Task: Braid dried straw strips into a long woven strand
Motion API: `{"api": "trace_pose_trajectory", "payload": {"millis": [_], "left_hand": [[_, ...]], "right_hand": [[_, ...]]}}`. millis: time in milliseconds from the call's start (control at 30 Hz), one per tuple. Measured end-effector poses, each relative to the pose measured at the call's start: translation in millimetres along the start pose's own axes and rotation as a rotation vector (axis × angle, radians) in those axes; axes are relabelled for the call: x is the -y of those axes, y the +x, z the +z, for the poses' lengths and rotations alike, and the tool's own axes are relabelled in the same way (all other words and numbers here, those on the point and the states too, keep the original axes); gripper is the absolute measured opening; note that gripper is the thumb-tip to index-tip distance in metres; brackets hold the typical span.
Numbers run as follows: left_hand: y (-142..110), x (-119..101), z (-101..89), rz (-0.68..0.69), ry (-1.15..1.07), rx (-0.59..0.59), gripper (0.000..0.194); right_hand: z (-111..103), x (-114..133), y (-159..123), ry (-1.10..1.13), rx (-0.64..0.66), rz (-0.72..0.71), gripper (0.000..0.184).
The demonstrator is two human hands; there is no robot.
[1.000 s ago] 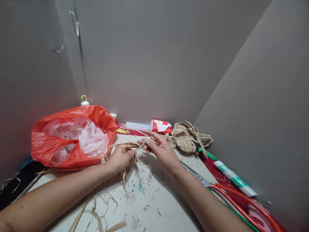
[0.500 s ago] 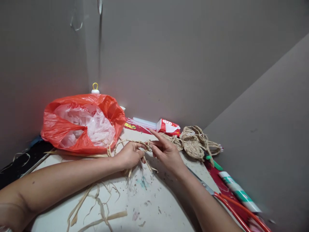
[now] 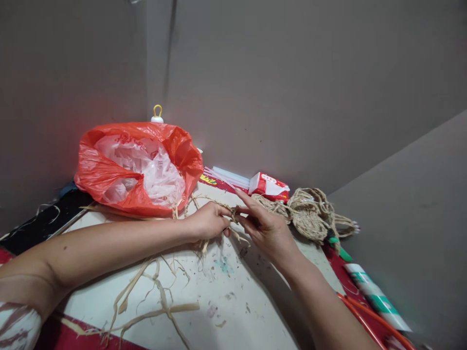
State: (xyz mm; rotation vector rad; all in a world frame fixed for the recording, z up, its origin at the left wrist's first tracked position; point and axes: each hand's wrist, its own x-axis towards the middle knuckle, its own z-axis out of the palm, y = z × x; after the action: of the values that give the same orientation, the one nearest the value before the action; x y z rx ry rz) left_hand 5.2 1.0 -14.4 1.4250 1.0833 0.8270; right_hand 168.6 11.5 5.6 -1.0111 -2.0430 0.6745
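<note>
The left hand [image 3: 209,222] is curling its fingers nearly closed, pinching a thin, straw-coloured braided cord [image 3: 209,198] at its knotted end; the right hand [image 3: 273,236] is facing it closely, its thumb and a bent finger closing on the same end with hardly any gap, while its index finger is stretching out straight, clear of the cord. The cord is running from the fingertips in a loose loop toward a red plastic bag with crumpled, translucent white plastic inside [image 3: 105,170]; the hands are holding its worked end above the white, paint-flecked worktop [image 3: 226,291], and pale, dry loose strands [image 3: 160,287] are lying nearer the person.

Beyond the right hand, a bundle of coiled beige rope [image 3: 310,216] is resting beside a red-and-white tissue packet [image 3: 270,187]; a green-and-white tube [image 3: 379,296] is lying near orange looped handles [image 3: 361,318].

Compared with the earlier frames, the camera's view is shifting, so the bag and packet are appearing farther right; the right forearm is now covering the scissors' metal part; more of a patterned sleeve [image 3: 18,325] is showing at lower left; the grip (a close, two-handed one) is staying much the same.
</note>
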Motion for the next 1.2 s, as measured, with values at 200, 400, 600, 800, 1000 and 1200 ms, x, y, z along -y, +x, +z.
{"api": "trace_pose_trajectory", "payload": {"millis": [200,400,600,800,1000,1200], "left_hand": [[0,-2,0.1,0.022,0.011,0.038,0.017],[-5,-9,-1.6,0.228,0.370,-0.073,0.020],[-22,-15,6.4,0.357,0.676,-0.298,0.025],[-20,-10,5.2,0.500,0.782,-0.182,0.051],[-12,-3,-3.2,0.534,0.852,-0.100,0.040],[-9,-11,-6.4,0.471,0.829,-0.141,0.031]], "right_hand": [[3,6,-2,-0.086,-0.080,-0.018,0.051],[10,11,-4,-0.032,-0.166,0.064,0.060],[7,21,2,0.177,-0.186,0.224,0.050],[1,16,5,0.122,-0.132,0.134,0.050],[2,11,5,0.155,-0.108,0.083,0.062],[3,13,6,0.295,-0.115,0.125,0.059]]}}
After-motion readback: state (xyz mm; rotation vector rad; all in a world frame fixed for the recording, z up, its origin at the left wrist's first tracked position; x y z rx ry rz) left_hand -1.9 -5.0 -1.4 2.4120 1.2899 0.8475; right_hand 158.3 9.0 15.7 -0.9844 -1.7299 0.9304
